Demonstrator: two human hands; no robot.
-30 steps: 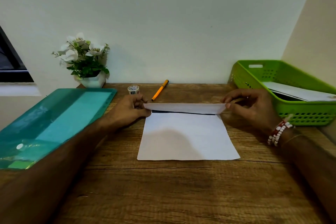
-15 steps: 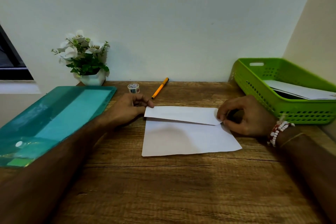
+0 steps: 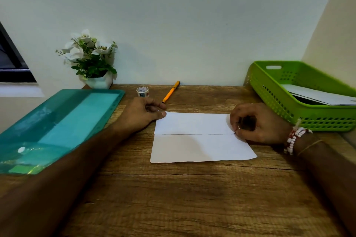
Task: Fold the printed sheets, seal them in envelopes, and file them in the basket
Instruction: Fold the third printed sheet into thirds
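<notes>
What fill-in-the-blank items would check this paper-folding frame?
1. The perforated plastic basket on the right is ____.
2. The slim pen beside the small tape roll is ____.
3. White and red beaded bracelets circle the ____ wrist.
4. The fingers of the right hand pinch the folded ____ paper sheet.
Missing: green; orange; right; white.

Left hand (image 3: 141, 113): forearm runs in from the lower left, the thumb lies straight, the fingers are curled, and together they pinch the far left corner of the sheet (image 3: 198, 146). Right hand (image 3: 258, 123): forearm enters from the lower right, the fingers are curled, and thumb and forefinger tips meet on the sheet's right edge. Beaded bracelets (image 3: 293, 138) circle the right wrist.
</notes>
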